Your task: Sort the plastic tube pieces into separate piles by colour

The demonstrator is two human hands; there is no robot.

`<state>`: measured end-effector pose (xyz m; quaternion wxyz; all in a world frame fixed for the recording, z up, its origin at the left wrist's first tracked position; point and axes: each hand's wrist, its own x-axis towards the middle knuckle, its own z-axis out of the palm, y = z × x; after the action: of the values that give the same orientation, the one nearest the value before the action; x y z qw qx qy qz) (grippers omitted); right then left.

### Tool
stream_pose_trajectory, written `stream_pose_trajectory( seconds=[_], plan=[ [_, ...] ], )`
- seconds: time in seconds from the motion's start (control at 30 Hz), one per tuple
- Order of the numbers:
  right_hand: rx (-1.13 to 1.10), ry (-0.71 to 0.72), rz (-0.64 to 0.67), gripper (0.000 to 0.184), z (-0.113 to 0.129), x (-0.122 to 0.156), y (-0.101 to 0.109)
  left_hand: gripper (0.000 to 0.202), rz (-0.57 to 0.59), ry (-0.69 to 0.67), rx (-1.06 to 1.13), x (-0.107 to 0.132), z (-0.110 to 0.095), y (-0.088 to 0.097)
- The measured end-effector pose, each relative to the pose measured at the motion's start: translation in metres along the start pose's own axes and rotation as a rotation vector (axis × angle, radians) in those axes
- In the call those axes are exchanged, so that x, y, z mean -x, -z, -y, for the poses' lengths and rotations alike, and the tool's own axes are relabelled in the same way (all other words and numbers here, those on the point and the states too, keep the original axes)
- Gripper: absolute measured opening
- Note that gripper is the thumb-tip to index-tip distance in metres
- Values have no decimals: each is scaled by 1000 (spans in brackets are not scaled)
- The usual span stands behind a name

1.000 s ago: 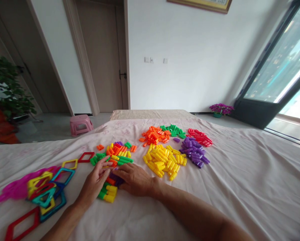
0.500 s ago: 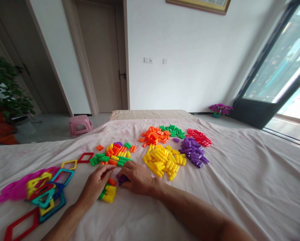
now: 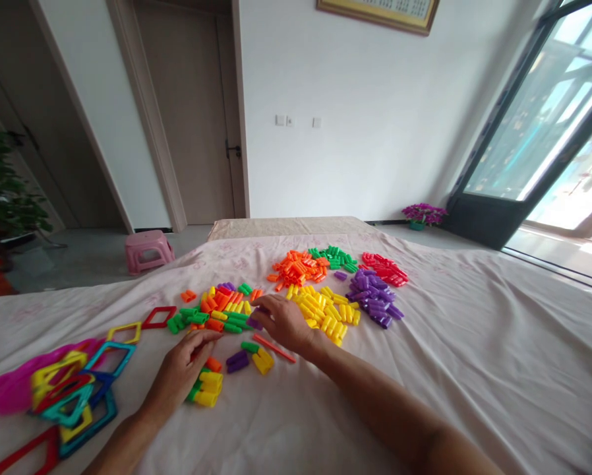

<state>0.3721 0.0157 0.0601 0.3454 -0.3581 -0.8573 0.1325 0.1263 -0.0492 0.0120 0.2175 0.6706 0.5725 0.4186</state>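
Observation:
My right hand [image 3: 287, 324] is closed with a purple plastic tube block [image 3: 255, 323] at its fingertips, beside a mixed pile of blocks [image 3: 223, 302]. Nearer to me, my left hand [image 3: 184, 365] has its fingers stretched out and apart from the thumb, and nothing shows in it. Just right of that hand lie an orange block [image 3: 213, 364] and joined yellow and green blocks [image 3: 208, 389], partly covered by it. Between the hands are a purple pair [image 3: 237, 361], a yellow block [image 3: 263, 361], a green block [image 3: 249, 346] and a thin red stick [image 3: 275, 348].
Sorted heaps of yellow [image 3: 329, 310], purple [image 3: 372, 297], orange [image 3: 296, 267], green [image 3: 333, 256] and red blocks [image 3: 385, 269] lie on the cloth-covered table [image 3: 454, 369]. Magnetic frame tiles [image 3: 111, 357] overlap at left. A pink stool [image 3: 149, 252] stands beyond.
My right hand has moved forward and right toward the mixed pile, uncovering purple, yellow and green blocks and the red stick. My left hand stays near the same blocks, its fingers looser. The view has shifted slightly.

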Motion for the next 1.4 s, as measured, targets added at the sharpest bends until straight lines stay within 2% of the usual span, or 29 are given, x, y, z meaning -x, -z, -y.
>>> stream_pose_trajectory(
  seconds=[0.2,0.4,0.67,0.87,1.13,1.27,1.4],
  plan=[
    [37,-115,-66,15,-26,-4,22,35,-4,-4,-26,-2,0,0],
    [154,-227,-81,19,-38,-10,44,34,-10,-25,-37,-2,0,0],
    [379,-440,-56,24,-65,-12,86,33,-3,-33,-59,-1,0,1],
    [490,-566,-97,27,-81,-8,121,33,0,-40,-66,-2,2,-1],
    [654,-854,51,23,-92,8,165,33,-3,-48,-59,-2,5,-1],
    [695,-896,54,25,-92,10,170,33,-6,-63,-68,-3,5,-1],
    [653,-749,17,26,-83,2,155,33,-14,-65,-72,-3,5,-1]
  ],
)
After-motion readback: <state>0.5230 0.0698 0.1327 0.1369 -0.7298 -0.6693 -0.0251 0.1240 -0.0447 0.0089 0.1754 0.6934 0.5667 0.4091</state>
